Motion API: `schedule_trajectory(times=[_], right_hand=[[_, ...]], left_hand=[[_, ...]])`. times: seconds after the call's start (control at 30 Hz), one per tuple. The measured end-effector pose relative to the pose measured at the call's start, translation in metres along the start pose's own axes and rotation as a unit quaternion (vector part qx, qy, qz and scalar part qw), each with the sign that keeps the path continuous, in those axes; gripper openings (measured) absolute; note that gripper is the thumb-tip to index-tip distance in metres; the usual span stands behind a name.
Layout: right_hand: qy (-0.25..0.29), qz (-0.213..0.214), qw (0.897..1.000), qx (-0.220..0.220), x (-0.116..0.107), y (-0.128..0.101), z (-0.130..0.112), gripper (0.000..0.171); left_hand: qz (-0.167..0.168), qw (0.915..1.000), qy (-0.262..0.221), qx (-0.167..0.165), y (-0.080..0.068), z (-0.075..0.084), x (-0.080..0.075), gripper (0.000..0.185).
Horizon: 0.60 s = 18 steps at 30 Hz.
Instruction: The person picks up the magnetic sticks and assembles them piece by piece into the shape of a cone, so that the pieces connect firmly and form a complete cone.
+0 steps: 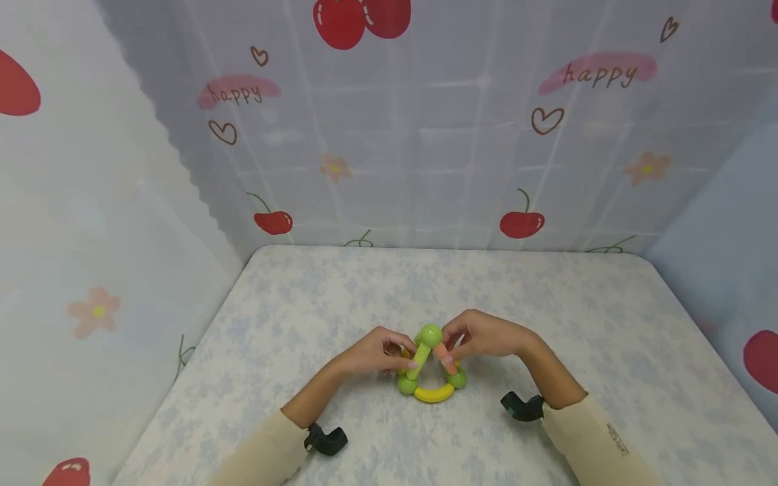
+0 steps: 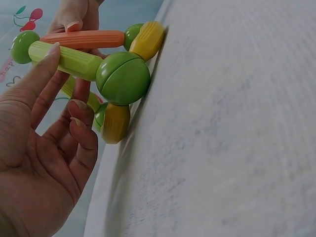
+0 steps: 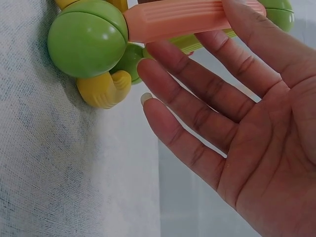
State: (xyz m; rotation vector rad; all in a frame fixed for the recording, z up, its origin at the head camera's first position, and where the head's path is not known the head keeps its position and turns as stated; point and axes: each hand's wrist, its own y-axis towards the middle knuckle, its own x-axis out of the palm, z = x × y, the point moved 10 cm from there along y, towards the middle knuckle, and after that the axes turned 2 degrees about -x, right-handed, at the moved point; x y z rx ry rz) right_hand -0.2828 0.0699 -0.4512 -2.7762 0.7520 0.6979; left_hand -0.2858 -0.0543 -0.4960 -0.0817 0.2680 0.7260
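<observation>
A pyramid-shaped frame of toy building rods and balls stands on the table. Its top is a green ball (image 1: 431, 335), from which a light green rod (image 2: 74, 61) and an orange rod (image 3: 175, 20) slope down to green balls (image 2: 123, 79) at the base. A curved yellow rod (image 1: 434, 393) joins the two front base balls along the tabletop. My left hand (image 1: 378, 351) pinches the light green rod, thumb on its face. On the other side my right hand (image 1: 486, 335) holds the orange rod between thumb and fingers, its lower fingers loosely extended. The rear of the frame is partly hidden.
The pale blue-patterned tabletop (image 1: 340, 283) spreads around the frame. Behind it hangs a curtain (image 1: 395, 169) printed with cherries and hearts, with more fabric at both sides. A black wrist device (image 1: 327, 440) sits at the left sleeve, another black device (image 1: 523, 408) at the right.
</observation>
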Motion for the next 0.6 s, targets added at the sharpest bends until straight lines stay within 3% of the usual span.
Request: schedule_trajectory(times=[0.17,0.37,0.47,0.6], right_hand=[[0.008,-0.004,1.0,0.02,0.004,-0.004,0.003,0.008],[0.004,0.013,1.0,0.025,-0.008,-0.015,0.002,0.017],[0.006,0.055,0.998,0.029,-0.026,-0.022,0.003,0.022],[-0.023,0.164,0.985,0.04,-0.06,-0.037,0.005,0.025]], left_hand=[[-0.002,1.0,0.005,-0.006,-0.003,-0.006,0.002,0.016],[0.025,0.9994,0.023,-0.003,-0.003,-0.007,-0.014,0.031],[0.042,0.9982,0.042,0.007,-0.006,-0.002,-0.031,0.035],[0.091,0.9918,0.089,0.003,-0.014,0.003,-0.066,0.036]])
